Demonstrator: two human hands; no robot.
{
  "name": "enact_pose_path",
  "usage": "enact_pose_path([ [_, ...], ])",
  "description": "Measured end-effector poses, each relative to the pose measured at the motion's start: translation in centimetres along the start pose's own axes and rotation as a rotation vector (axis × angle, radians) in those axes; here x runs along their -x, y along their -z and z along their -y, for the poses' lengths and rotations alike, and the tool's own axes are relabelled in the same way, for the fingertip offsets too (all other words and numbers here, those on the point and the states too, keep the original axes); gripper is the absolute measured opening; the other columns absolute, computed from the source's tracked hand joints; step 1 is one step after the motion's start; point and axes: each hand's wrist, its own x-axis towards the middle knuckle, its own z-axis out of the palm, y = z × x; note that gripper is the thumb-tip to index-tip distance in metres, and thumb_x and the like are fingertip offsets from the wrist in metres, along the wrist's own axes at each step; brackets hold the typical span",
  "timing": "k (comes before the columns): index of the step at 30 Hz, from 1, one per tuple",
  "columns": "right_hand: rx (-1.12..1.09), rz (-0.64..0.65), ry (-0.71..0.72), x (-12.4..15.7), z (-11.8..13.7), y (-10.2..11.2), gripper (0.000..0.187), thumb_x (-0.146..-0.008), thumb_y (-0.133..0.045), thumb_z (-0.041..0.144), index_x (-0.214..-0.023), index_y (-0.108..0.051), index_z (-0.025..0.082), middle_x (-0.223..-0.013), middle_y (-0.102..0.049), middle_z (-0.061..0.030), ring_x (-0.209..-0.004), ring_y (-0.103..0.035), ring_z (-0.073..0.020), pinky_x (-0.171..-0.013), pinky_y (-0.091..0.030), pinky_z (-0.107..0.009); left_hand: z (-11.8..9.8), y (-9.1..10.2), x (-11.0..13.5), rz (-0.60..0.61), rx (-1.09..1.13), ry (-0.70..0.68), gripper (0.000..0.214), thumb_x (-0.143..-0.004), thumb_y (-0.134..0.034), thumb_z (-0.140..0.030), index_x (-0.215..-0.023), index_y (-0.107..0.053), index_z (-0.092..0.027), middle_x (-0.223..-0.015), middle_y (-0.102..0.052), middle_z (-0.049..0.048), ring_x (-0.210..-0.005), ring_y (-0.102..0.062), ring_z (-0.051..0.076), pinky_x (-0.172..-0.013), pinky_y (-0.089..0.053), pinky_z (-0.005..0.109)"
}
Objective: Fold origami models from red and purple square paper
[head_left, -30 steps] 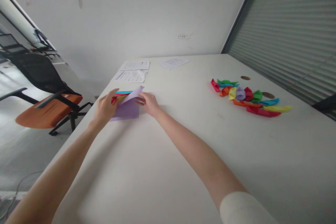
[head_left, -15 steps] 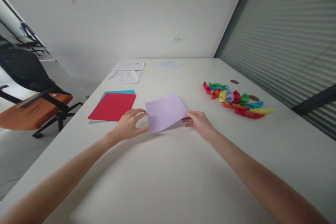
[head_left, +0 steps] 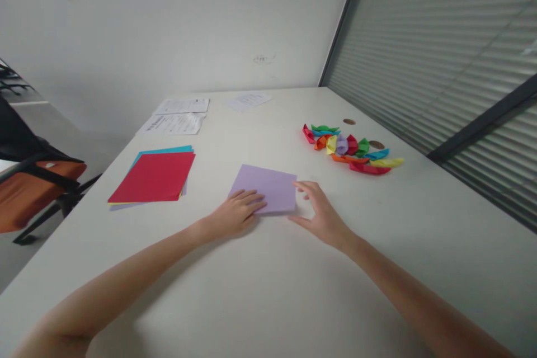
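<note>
A lilac square sheet of paper [head_left: 268,185] lies flat on the white table [head_left: 260,291] in front of me. My left hand [head_left: 235,213] rests on its near left corner with the fingers stretched out flat. My right hand [head_left: 321,213] is at the sheet's right edge, fingers spread and slightly raised, touching or almost touching the paper. Neither hand grips anything.
A stack of coloured sheets with a red one on top [head_left: 153,177] lies to the left. Several folded coloured paper pieces [head_left: 350,148] sit at the right, near two round table holes. Printed white papers [head_left: 180,114] lie at the far edge. An orange-seated office chair [head_left: 29,190] stands left of the table.
The lilac sheet went from the stack at the left to the table's middle and now lies flat. My right hand has let go of its edge; the left now presses its corner.
</note>
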Motion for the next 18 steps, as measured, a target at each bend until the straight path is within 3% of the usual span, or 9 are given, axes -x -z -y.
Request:
enact_pose_path([
  [2,0.209,0.048,0.082,0.0,-1.1,0.5,0.062,-0.077,-0.07,0.015,-0.136,-0.052,0.026,-0.136,-0.052,-0.0132,-0.127,-0.046,-0.0296,-0.105,-0.041,-0.053,0.1,-0.1,-0.2,0.005,0.037,-0.057,0.049,-0.091,-0.045,-0.016,-0.14,-0.045,-0.023,-0.146,-0.048,0.0077,-0.137,-0.041,0.025,-0.114,-0.033,0.049],
  [4,0.345,0.171,0.135,-0.2,-2.3,0.7,0.047,-0.08,-0.063,0.008,-0.123,-0.064,0.027,-0.135,-0.055,-0.0104,-0.13,-0.044,-0.0307,-0.107,-0.038,-0.056,0.1,-0.3,-0.4,-0.002,0.061,-0.096,0.051,-0.091,-0.046,-0.017,-0.141,-0.043,-0.022,-0.146,-0.048,0.0078,-0.138,-0.04,0.024,-0.115,-0.031,0.049],
  [6,0.418,0.272,0.167,-0.3,-3.3,0.7,0.037,-0.083,-0.058,0.005,-0.109,-0.072,0.026,-0.128,-0.063,-0.0079,-0.125,-0.05,-0.0303,-0.103,-0.041,-0.055,0.3,-0.6,-0.5,-0.03,0.061,-0.103,0.052,-0.09,-0.049,-0.018,-0.142,-0.043,-0.022,-0.146,-0.048,0.0077,-0.138,-0.04,0.024,-0.116,-0.031,0.048],
  [9,0.429,0.339,0.173,-0.5,-4.8,1.1,0.034,-0.086,-0.054,0.006,-0.108,-0.073,0.025,-0.121,-0.068,-0.0072,-0.115,-0.058,-0.0279,-0.097,-0.047,-0.052,1.2,-1.1,-0.3,-0.09,0.037,-0.075,0.049,-0.088,-0.052,-0.017,-0.137,-0.05,-0.023,-0.143,-0.052,0.0072,-0.136,-0.044,0.023,-0.114,-0.034,0.047],
  [14,0.335,0.292,0.165,-0.6,-7.0,2.1,0.035,-0.087,-0.05,0.006,-0.107,-0.073,0.023,-0.12,-0.069,-0.0067,-0.114,-0.061,-0.0263,-0.096,-0.048,-0.049,3.6,-1.8,0.0,-0.245,0.023,-0.036,0.031,-0.091,-0.052,-0.018,-0.119,-0.064,-0.022,-0.125,-0.067,0.0068,-0.116,-0.063,0.022,-0.103,-0.046,0.046],
  [18,0.231,0.143,0.113,-1.3,-7.5,2.6,0.024,-0.086,-0.062,0.021,-0.108,-0.072,0.024,-0.105,-0.074,-0.0073,-0.1,-0.064,-0.0255,-0.091,-0.05,-0.048,3.7,-1.7,-0.5,-0.411,0.051,0.013,0.022,-0.095,-0.052,-0.027,-0.093,-0.072,-0.018,-0.083,-0.076,0.0061,-0.077,-0.071,0.017,-0.078,-0.055,0.033],
])
